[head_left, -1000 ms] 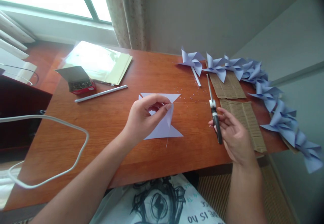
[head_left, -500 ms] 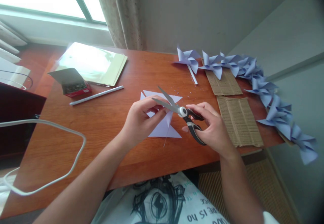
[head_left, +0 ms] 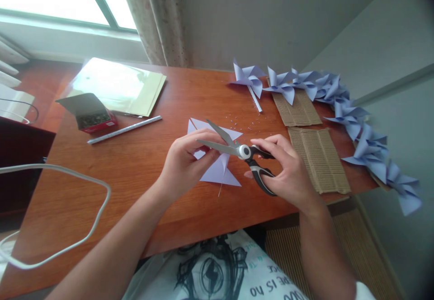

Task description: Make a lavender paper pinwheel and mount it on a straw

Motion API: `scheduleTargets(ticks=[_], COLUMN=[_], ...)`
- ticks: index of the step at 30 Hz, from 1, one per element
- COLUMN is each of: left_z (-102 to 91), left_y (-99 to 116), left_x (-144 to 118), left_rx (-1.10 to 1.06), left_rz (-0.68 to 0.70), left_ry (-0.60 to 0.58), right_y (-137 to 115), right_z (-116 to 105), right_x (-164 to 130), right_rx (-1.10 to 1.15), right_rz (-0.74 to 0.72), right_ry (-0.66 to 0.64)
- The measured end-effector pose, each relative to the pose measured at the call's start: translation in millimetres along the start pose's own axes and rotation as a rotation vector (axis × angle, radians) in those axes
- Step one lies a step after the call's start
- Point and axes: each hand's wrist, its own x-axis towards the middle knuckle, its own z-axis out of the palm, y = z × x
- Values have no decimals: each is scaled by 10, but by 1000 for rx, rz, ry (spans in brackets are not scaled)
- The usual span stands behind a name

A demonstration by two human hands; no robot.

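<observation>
hands: right (head_left: 288,173) steel scissors (head_left: 237,148), left (head_left: 185,162) lilac paper (head_left: 220,171).

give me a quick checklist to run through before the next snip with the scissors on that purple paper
1. Scissors held firmly: ok, the right hand has its grip on the black handles.
2. Blades open: ok, the two blades are spread in a V above the paper.
3. Purple paper steadied: ok, the left hand pinches it at the middle, lower part lying on the table.
4. Left fingertips clear of the blades: not ok, they sit right by the blade tips.
5. Cut line between the blades: cannot tell, the hand hides it.
6. Finished pinwheels out of the way: ok, lined up along the far right edge.
</observation>
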Motion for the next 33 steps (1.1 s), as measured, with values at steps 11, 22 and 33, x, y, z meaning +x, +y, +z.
scheduleTargets(ticks=[11, 22, 33], left_z=[3, 15, 26], left_y=[11, 8, 42], left_x=[6, -3, 5], left_rx=[24, 75, 89], left_rz=[26, 2, -47], left_ry=[12, 28, 21], right_y=[-29, -38, 24], right_z=[-28, -56, -3], right_x=[-23, -22, -33], right_rx=[-89, -143, -50], right_rz=[-14, -7, 37], right_ry=[-12, -35, -16])
